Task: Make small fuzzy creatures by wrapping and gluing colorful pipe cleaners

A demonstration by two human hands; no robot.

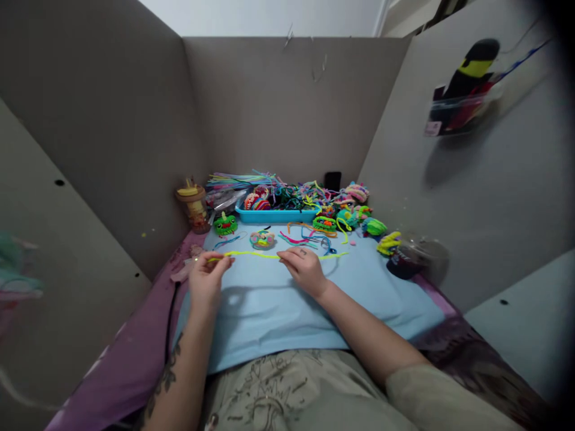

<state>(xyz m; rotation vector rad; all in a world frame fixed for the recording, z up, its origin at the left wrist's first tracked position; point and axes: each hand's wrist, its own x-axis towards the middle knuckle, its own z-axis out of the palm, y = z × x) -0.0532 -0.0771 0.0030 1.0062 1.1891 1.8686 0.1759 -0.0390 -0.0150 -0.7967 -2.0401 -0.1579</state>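
A yellow pipe cleaner is stretched roughly level between my two hands, above a light blue cloth. My left hand pinches it near its left end. Further along, the fingers of my right hand are closed on it, and a free end sticks out to the right. Just beyond the strand sits a small round multicoloured figure made of fuzzy stems. Pink, blue and orange pipe cleaner pieces lie loose behind my right hand. Left of the round figure is a green one with eyes.
A blue tray heaped with coloured stems stands at the back. Several finished fuzzy figures cluster to its right. A lidded cup is at the left, a dark round container at the right. Grey panels enclose the workspace.
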